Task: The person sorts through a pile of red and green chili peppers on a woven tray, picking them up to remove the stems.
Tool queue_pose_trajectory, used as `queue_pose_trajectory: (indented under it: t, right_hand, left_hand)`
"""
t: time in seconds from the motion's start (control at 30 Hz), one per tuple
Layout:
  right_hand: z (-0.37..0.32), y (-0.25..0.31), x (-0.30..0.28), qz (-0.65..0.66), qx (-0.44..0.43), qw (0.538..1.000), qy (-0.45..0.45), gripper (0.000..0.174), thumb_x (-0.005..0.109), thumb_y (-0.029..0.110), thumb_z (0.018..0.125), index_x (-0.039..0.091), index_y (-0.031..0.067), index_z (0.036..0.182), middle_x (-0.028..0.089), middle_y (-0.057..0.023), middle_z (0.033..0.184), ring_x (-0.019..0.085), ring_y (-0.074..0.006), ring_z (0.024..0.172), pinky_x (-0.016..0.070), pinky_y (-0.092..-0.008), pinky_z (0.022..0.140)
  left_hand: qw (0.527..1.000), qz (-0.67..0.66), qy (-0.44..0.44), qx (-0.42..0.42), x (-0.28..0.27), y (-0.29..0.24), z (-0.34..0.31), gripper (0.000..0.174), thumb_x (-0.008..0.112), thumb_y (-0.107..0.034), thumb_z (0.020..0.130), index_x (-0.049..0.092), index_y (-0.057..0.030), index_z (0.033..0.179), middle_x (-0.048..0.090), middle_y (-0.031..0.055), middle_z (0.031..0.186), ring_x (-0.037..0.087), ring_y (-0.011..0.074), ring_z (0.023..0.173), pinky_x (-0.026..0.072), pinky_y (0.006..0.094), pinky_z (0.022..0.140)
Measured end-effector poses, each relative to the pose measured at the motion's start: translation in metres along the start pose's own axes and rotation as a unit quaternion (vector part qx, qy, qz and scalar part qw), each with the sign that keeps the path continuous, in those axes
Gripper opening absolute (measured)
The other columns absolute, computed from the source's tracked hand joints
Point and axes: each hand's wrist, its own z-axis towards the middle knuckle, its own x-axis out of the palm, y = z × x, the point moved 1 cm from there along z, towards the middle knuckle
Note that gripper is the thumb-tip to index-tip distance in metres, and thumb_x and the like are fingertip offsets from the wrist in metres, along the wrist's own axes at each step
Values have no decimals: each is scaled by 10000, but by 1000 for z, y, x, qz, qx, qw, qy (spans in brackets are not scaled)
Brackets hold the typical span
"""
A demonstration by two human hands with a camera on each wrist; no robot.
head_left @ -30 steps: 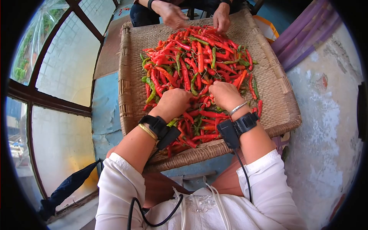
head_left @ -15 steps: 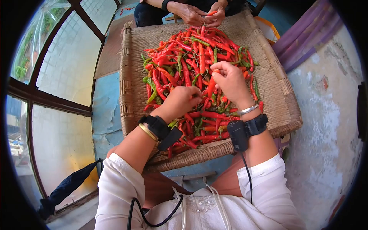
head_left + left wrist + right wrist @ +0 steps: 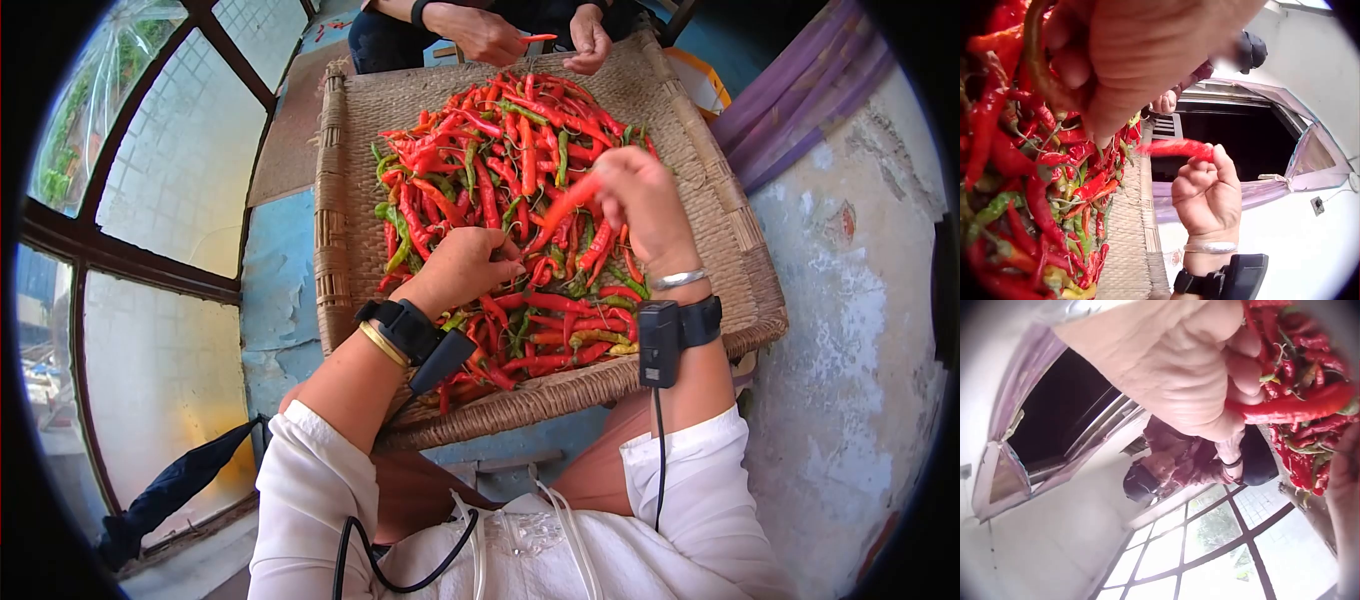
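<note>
My right hand (image 3: 645, 205) pinches a long red chili pepper (image 3: 565, 212) by one end, raised over the right side of the heap and slightly blurred in the head view. In the left wrist view the same pepper (image 3: 1175, 149) points away from the thumb. My left hand (image 3: 465, 268) stays low over the heap of red and green chili peppers (image 3: 485, 165), its fingers curled. A curved brownish pepper (image 3: 1036, 53) lies against those fingers in the left wrist view, gripped under the hand; the head view hides it.
The heap rests on a woven tray (image 3: 720, 250) with a thick braided rim. Across it, another person's hand (image 3: 480, 35) holds a red pepper, the other hand (image 3: 590, 40) beside it. Windows (image 3: 165, 170) stand left, a peeling wall (image 3: 840, 330) right, with a purple curtain (image 3: 800, 90).
My right hand has come up from the heap and swung right with a red pepper. My left hand has barely moved. The other person's hands have lifted from the heap with a pepper.
</note>
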Motion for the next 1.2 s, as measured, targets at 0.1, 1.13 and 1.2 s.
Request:
queue_pose_trajectory:
  t: [0.1, 1.13, 1.2]
  right_hand:
    - [2, 9, 5, 222, -28, 971, -81, 217, 567, 151, 842, 521, 14, 1004, 595, -59, 757, 563, -101, 603, 442, -204, 498]
    - [2, 5, 1, 185, 52, 978, -85, 317, 607, 213, 802, 549, 8, 1038, 593, -30, 781, 569, -84, 631, 433, -196, 484]
    - [0, -4, 7, 33, 108, 994, 0, 335, 597, 216, 808, 554, -5, 1055, 589, -30, 812, 573, -86, 652, 431, -194, 485]
  left_hand:
    - [1000, -11, 9, -4, 2, -1, 0, 182, 654, -125, 788, 595, -1, 907, 541, -6, 625, 496, 54, 561, 425, 227, 514]
    - [993, 96, 56, 47, 17, 2, -5, 310, 666, -191, 715, 602, -41, 979, 618, 134, 816, 598, 291, 788, 472, 372, 700]
    - [986, 133, 47, 93, 22, 5, -5, 298, 662, -190, 713, 608, -50, 971, 617, 134, 838, 595, 292, 800, 471, 379, 716]
